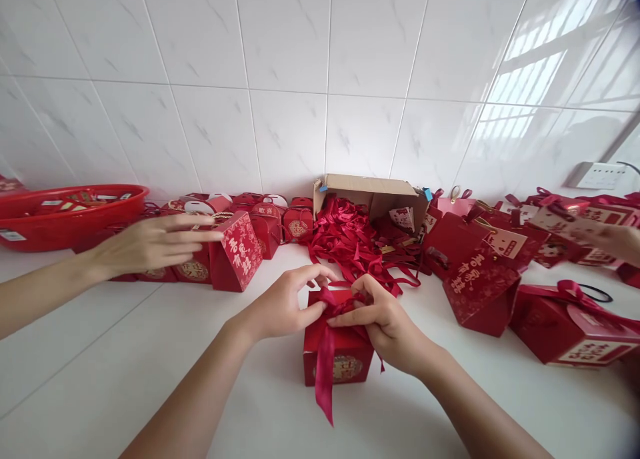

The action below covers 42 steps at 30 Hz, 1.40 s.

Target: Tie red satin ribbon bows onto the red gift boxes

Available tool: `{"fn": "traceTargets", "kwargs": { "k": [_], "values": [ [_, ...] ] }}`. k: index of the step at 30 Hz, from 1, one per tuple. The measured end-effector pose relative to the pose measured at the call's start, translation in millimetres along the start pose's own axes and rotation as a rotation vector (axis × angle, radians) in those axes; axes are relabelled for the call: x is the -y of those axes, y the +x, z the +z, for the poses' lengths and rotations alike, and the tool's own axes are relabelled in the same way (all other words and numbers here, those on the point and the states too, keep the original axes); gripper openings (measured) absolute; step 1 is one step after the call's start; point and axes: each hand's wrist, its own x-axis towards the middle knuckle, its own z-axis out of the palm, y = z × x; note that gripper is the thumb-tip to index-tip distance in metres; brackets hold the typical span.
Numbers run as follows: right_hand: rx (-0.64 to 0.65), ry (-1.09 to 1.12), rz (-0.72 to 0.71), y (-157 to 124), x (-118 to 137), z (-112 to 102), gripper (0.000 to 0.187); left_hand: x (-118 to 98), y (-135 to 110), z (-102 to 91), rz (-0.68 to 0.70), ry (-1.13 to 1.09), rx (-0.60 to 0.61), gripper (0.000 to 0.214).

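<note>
A small red gift box [345,362] with a gold emblem stands on the white counter in front of me. A red ribbon [325,366] runs over its top and hangs down its front. My left hand [285,306] pinches the ribbon at the box's top left. My right hand [385,322] pinches the ribbon's knot at the top right. Both hands are closed on the ribbon.
Another person's hand [150,246] reaches from the left to a red box [237,252]. Another hand [617,239] shows at the far right. A cardboard box [373,192] spills red ribbons [350,239]. A red basket [65,216] sits back left. Several red boxes [480,289] line the wall.
</note>
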Motion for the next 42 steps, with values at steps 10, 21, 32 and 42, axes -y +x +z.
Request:
{"fn": "traceTargets", "kwargs": {
  "k": [10, 21, 32, 42],
  "values": [
    [0.0, -0.001, -0.01, -0.1, 0.4, -0.2, 0.058, -3.4, 3.8, 9.3, -0.03, 0.019, -0.036, 0.024],
    [-0.02, -0.024, -0.043, 3.8, 0.1, -0.9, 0.054, 1.4, 4.4, -0.6, -0.095, -0.149, 0.11, 0.006],
    [-0.037, -0.03, -0.066, 6.2, -1.8, -2.4, 0.052, -2.1, 7.9, 3.2, -0.194, -0.255, 0.038, 0.029],
    [-0.054, -0.036, -0.068, 6.7, -0.4, -2.9, 0.048, -8.7, 12.9, 19.5, -0.245, -0.309, -0.064, 0.034]
  ]
}}
